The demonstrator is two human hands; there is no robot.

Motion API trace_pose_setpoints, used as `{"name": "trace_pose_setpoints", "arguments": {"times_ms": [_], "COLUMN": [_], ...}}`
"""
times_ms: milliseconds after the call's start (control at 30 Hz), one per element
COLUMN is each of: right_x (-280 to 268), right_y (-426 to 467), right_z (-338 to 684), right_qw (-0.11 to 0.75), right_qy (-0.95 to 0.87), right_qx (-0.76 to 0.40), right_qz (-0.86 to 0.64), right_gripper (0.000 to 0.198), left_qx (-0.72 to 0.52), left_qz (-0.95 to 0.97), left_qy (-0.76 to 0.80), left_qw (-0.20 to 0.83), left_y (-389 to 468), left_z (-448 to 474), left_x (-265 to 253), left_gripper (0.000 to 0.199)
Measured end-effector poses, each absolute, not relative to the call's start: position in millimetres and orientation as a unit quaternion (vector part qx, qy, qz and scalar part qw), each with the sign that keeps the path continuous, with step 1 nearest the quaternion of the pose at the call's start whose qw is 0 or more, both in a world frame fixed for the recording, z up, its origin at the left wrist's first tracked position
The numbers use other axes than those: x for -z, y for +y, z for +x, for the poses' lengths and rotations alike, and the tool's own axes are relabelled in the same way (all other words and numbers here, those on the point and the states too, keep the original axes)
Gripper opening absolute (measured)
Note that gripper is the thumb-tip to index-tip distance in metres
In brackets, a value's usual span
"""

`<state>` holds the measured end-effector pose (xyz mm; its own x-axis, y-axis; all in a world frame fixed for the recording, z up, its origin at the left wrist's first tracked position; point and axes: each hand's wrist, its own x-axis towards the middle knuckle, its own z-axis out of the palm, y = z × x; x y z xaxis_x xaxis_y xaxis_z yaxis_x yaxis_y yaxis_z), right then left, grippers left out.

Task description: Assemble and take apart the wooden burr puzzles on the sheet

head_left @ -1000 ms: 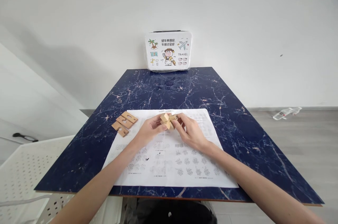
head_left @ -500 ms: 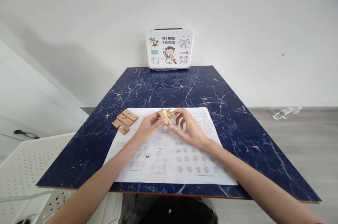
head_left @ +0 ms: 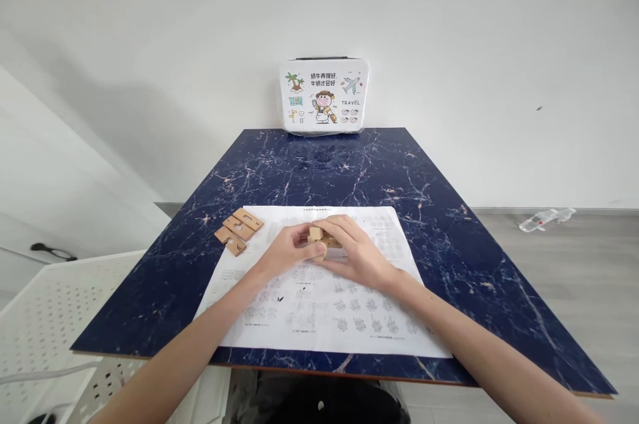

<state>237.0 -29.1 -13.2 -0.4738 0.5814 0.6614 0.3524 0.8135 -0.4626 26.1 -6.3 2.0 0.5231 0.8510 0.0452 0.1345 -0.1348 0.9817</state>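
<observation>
Between my hands, above the printed sheet [head_left: 319, 327], is a small wooden interlocking puzzle [head_left: 316, 233] made of pale blocks, partly covered by fingers. My left hand [head_left: 289, 251] pinches its left side, thumb in front and fingers behind. Over its right side curls my right hand [head_left: 357, 251], with fingers across the top and back and the thumb low in front. The right fingers hide much of that side. Left of the sheet's top corner lie three flat wooden pieces with cut-outs: one marked 2 [head_left: 253, 223], a middle one [head_left: 238, 227] and one marked 3 [head_left: 234, 247].
A dark blue marbled table [head_left: 319, 178] carries everything. At its far edge, against the wall, stands a white case [head_left: 324, 98] with cartoon prints. A white perforated basket [head_left: 64, 297] is at the left. On the floor to the right lies a clear plastic bottle [head_left: 544, 219].
My right fingers have closed in over the puzzle's right side, covering the marked piece that showed before. The puzzle has turned and sits slightly lower. The view has shifted a little.
</observation>
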Motion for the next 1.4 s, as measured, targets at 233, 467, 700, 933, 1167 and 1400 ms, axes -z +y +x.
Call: {"name": "trace_pose_setpoints", "arguments": {"times_ms": [233, 467, 700, 933, 1167, 1400], "right_x": [13, 19, 25, 22, 25, 23], "right_y": [-34, -28, -23, -25, -27, -29], "right_z": [233, 235, 237, 238, 236, 237], "right_qw": [0.423, 0.442, 0.441, 0.46, 0.455, 0.437], "right_qy": [-0.843, -0.814, -0.794, -0.788, -0.809, -0.834], "right_qx": [-0.117, -0.152, -0.167, -0.142, -0.093, -0.082], "right_qz": [-0.312, -0.345, -0.383, -0.382, -0.361, -0.328], "right_gripper": [0.062, 0.059, 0.027, 0.018, 0.016, 0.018], "left_qx": [-0.316, -0.332, -0.321, -0.336, -0.369, -0.368], "left_qz": [0.658, 0.59, 0.634, 0.648, 0.618, 0.614], "left_qy": [0.359, 0.367, 0.391, 0.408, 0.421, 0.43], "left_qw": [0.582, 0.638, 0.585, 0.549, 0.552, 0.551], "left_y": [-10, -8, -8, -13, -10, -9], "left_z": [29, 27, 25, 29, 28, 26], "left_x": [-3, -4, -4, -11, -7, -7], "left_gripper": [0.057, 0.063, 0.065, 0.061, 0.063, 0.064]}}
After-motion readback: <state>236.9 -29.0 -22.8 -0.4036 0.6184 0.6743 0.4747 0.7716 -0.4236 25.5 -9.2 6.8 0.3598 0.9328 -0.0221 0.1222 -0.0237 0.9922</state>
